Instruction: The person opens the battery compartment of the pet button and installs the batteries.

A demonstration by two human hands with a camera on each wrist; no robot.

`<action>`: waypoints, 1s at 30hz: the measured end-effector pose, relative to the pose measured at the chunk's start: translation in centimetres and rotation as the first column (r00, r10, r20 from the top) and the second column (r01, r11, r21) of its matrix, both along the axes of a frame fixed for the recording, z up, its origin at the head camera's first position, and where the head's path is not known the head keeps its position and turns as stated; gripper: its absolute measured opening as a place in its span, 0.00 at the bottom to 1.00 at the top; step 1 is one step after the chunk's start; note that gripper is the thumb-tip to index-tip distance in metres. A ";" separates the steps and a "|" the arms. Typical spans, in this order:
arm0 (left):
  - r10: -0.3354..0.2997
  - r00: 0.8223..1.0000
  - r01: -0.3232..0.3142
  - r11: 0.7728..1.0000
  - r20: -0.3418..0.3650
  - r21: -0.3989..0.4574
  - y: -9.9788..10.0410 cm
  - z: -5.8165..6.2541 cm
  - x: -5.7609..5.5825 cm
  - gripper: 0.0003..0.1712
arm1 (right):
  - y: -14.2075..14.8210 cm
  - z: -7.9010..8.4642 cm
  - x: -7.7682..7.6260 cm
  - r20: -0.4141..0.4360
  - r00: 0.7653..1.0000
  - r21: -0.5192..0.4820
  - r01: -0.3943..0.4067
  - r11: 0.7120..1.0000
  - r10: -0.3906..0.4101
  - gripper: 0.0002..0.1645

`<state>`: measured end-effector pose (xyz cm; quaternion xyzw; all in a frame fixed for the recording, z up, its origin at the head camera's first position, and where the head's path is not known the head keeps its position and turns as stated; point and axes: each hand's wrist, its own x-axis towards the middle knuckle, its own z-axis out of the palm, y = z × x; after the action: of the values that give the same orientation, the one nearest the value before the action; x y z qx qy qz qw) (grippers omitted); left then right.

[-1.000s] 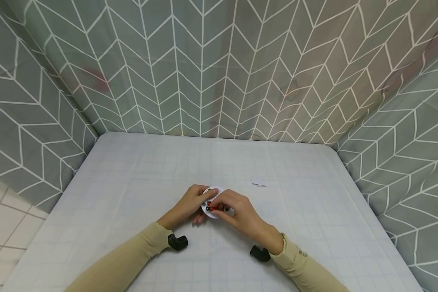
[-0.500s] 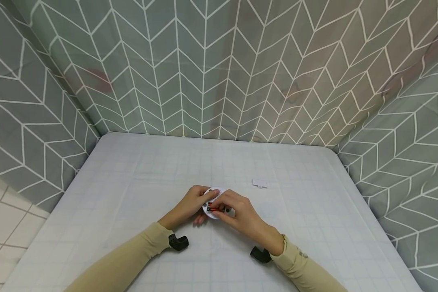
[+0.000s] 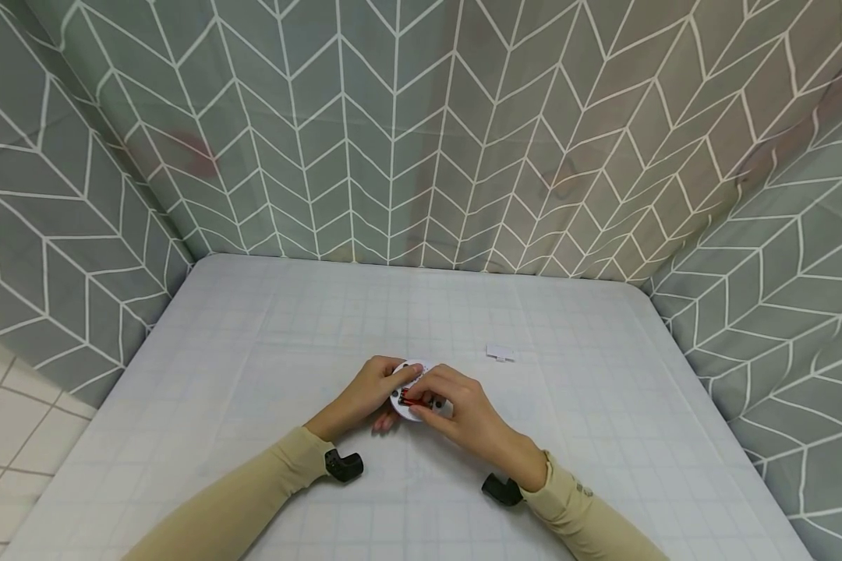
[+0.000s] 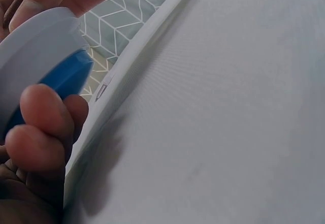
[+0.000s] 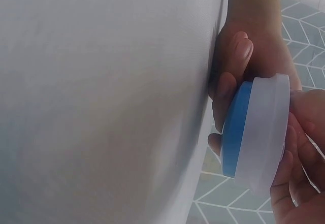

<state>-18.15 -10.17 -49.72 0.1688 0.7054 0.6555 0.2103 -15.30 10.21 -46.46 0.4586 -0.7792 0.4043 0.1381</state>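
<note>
A round puck-shaped light [image 5: 264, 132], white body with a blue face, is held over the table between both hands. Its blue face points down in the wrist views. My left hand [image 3: 365, 393] grips it from the left, thumb on the white side and fingers below. In the head view its upturned back shows a compartment with red and black batteries [image 3: 414, 403]. The thumb and curled fingers of my right hand [image 3: 461, 405] pinch at a battery there, covering part of the compartment. A small white battery cover [image 3: 500, 353] with a tab lies beyond the right hand.
The table [image 3: 309, 312] has a pale, faintly checked cloth. Grey curtains [image 3: 407, 140] with white chevron lines stand behind it and at both sides. White floor tiles [image 3: 14, 436] show at the left. A black wrist camera sits at each cuff.
The right fingers shift slightly over the compartment, and the red batteries show a little differently between them. The left hand keeps its grip on the light; the cover stays put.
</note>
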 end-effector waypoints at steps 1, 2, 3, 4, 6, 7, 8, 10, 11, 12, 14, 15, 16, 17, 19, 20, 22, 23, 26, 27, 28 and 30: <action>-0.001 1.000 0.001 1.000 0.004 0.002 0.0 0.0 0.0 0.31 | 0.0 0.0 0.0 -0.003 1.000 0.003 0.000 1.000 0.000 0.10; -0.002 1.000 0.002 1.000 0.007 0.003 0.0 0.0 0.0 0.31 | 0.0 0.0 0.0 -0.006 1.000 0.007 -0.001 1.000 0.001 0.10; -0.005 1.000 0.005 1.000 0.007 0.003 0.0 0.0 0.0 0.32 | 0.0 0.0 0.0 -0.011 1.000 0.012 -0.002 1.000 0.002 0.10; -0.007 1.000 0.007 1.000 0.008 0.001 0.0 0.0 0.0 0.32 | 0.0 0.0 0.0 -0.021 1.000 0.018 -0.008 1.000 0.008 0.11; -0.008 1.000 0.008 1.000 0.013 -0.001 -0.1 0.1 0.0 0.32 | 0.0 0.0 0.0 -0.051 0.998 0.032 -0.022 0.999 0.024 0.14; -0.009 1.000 0.009 1.000 0.015 -0.002 -0.1 0.1 0.0 0.33 | 0.0 0.0 0.0 -0.065 0.997 0.040 -0.030 0.999 0.032 0.16; -0.009 1.000 0.009 1.000 0.012 -0.004 -0.1 0.1 0.0 0.33 | 0.0 0.1 0.0 -0.081 0.996 0.045 -0.043 0.998 0.046 0.18; -0.009 1.000 0.009 1.000 0.012 -0.006 -0.1 0.1 0.1 0.33 | 0.0 0.1 0.0 -0.113 0.991 0.052 -0.066 0.996 0.072 0.22; -0.010 1.000 0.010 1.000 0.011 -0.006 -0.1 0.1 0.1 0.33 | 0.0 0.2 0.0 -0.125 0.989 0.056 -0.073 0.996 0.079 0.23; -0.012 1.000 0.012 1.000 0.006 -0.006 -0.1 0.0 0.1 0.33 | 0.1 0.2 0.0 -0.133 0.987 0.059 -0.078 0.995 0.085 0.24; -0.013 1.000 0.013 1.000 0.001 -0.006 -0.1 0.0 0.0 0.32 | 0.1 0.3 0.0 -0.146 0.985 0.063 -0.083 0.995 0.091 0.25; -0.015 1.000 0.015 1.000 -0.001 -0.005 -0.1 0.0 0.0 0.32 | 0.1 0.3 0.0 -0.150 0.985 0.066 -0.080 0.995 0.089 0.25; -0.015 1.000 0.015 1.000 -0.003 -0.004 -0.1 -0.1 0.0 0.32 | 0.2 0.3 0.0 -0.152 0.985 0.070 -0.076 0.995 0.086 0.25; -0.017 1.000 0.017 1.000 -0.006 -0.005 -0.1 -0.1 0.0 0.32 | 0.2 0.3 -0.1 -0.151 0.985 0.075 -0.072 0.995 0.083 0.25; -0.016 1.000 0.016 1.000 -0.007 -0.006 0.0 -0.2 0.0 0.32 | 0.3 0.3 -0.1 -0.150 0.985 0.087 -0.069 0.994 0.081 0.25; -0.017 1.000 0.016 1.000 -0.007 -0.005 0.0 -0.2 -0.1 0.32 | 0.3 0.3 -0.1 -0.152 0.985 0.093 -0.068 0.993 0.081 0.24; -0.017 1.000 0.017 1.000 -0.007 -0.006 0.0 -0.3 -0.1 0.32 | 0.4 0.3 -0.2 -0.161 0.984 0.103 -0.067 0.992 0.083 0.24; -0.019 1.000 0.019 1.000 -0.008 -0.006 0.0 -0.3 0.0 0.32 | 0.4 0.3 -0.2 -0.167 0.982 0.110 -0.064 0.992 0.082 0.23; -0.024 1.000 0.024 1.000 -0.003 -0.006 0.0 -0.2 -0.1 0.31 | 0.5 0.3 -0.2 -0.206 0.975 0.132 -0.052 0.990 0.079 0.22; -0.025 1.000 0.025 1.000 0.001 -0.005 0.0 -0.2 -0.1 0.31 | 0.5 0.3 -0.2 -0.221 0.972 0.137 -0.047 0.989 0.077 0.22; -0.029 1.000 0.029 1.000 0.006 -0.003 0.0 -0.2 -0.1 0.31 | 0.5 0.3 -0.2 -0.238 0.969 0.143 -0.041 0.989 0.074 0.22; -0.032 0.999 0.032 0.999 0.012 -0.001 -0.1 -0.1 -0.2 0.31 | 0.4 0.3 -0.2 -0.273 0.959 0.149 -0.030 0.988 0.070 0.21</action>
<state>-18.30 -10.24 -49.80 0.1760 0.7018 0.6525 0.2253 -15.50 10.62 -46.14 0.5390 -0.7673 0.2824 0.2023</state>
